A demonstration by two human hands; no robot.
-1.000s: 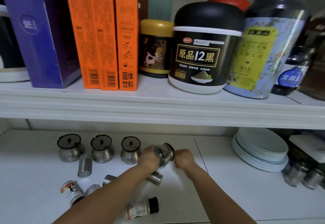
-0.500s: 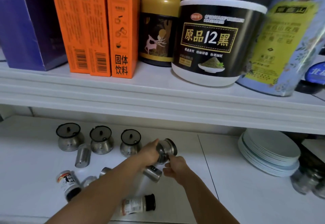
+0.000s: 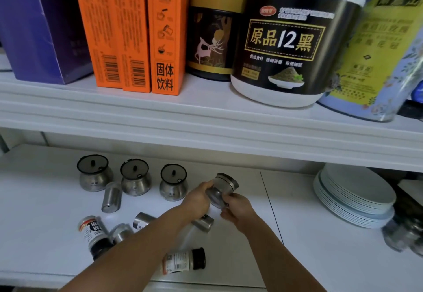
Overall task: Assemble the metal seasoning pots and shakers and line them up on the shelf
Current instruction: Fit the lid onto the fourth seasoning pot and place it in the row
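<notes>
1. Nearest, a labelled spice bottle (image 3: 183, 260) with a black cap lies on its side on the white lower shelf (image 3: 297, 234).
2. Just beyond it, small steel shakers lie toppled: one (image 3: 143, 220) is beside the left forearm and another (image 3: 111, 196) is nearer the back row. They are smooth cylinders that will probably roll, so a pinch across the barrel seems safest.
3. At mid-shelf the metal seasoning pot (image 3: 223, 186) is held off the surface, tilted, with its lid end up and to the right. The left hand (image 3: 199, 200) wraps its fingers round the bulbous body, and the right hand (image 3: 238, 209) curls its fingers about the base end.
4. The pot looks like thin brushed steel — light and stiff, and likely slick. The narrow waist under the rim seems the surest place to hold it. The dark-rimmed lid may slip off if the pot is tipped.
5. Behind, three assembled pots (image 3: 135, 177) stand upright in a row, each with a knobbed lid — the free spot is to their right.
</notes>
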